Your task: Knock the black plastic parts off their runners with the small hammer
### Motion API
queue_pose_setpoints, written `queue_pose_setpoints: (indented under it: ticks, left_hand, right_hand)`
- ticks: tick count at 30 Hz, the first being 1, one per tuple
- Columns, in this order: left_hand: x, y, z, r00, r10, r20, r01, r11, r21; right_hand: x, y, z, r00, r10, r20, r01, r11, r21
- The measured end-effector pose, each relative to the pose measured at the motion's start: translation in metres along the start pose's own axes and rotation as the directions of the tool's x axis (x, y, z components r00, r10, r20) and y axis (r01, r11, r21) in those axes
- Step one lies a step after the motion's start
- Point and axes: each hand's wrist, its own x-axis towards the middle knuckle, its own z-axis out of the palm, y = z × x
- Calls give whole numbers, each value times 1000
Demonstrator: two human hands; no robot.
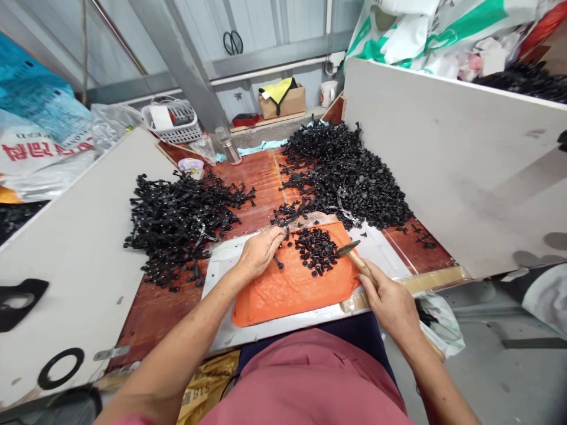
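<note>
My left hand (262, 251) is closed in a pinch over the left side of the orange cloth (287, 295). Between its fingers is a small black part with knobbed ends (279, 262), partly hidden by the fingers. The closed fingers of my right hand (394, 304) grip the wooden handle of a hammer (349, 248). The hammer's narrow dark-green head is at the right edge of a small heap of black mushroom-shaped plugs (315, 251) on the cloth. Beneath the cloth lies a white board (221, 265).
Piles of black knobbed parts (181, 218) and black plugs (376, 189) cover the reddish table (257, 171) left and right. Pale panels (425, 147) wall both sides. At the back are a metal flask (229, 147), a grey basket (179, 127), a cardboard box (283, 105) and a mug (328, 93).
</note>
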Motion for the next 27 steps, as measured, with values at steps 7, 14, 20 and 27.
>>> queue_pose_setpoints:
  ticks: [7,14,20,27]
  left_hand:
    - [5,-3,14,985,-173,-28,172,985,-22]
    - [12,-9,25,980,-186,-71,190,981,45]
    - [16,-6,30,981,-184,-61,189,976,108]
    - [17,-2,30,974,-218,-53,223,967,119]
  right_hand:
    - [-1,1,2,999,-27,-23,26,999,-39]
    - [-1,0,3,1000,-17,3,17,998,-61]
    - [-1,-1,1,999,-36,-21,35,998,-54]
    - [-1,-2,2,999,-41,-23,40,998,-46]
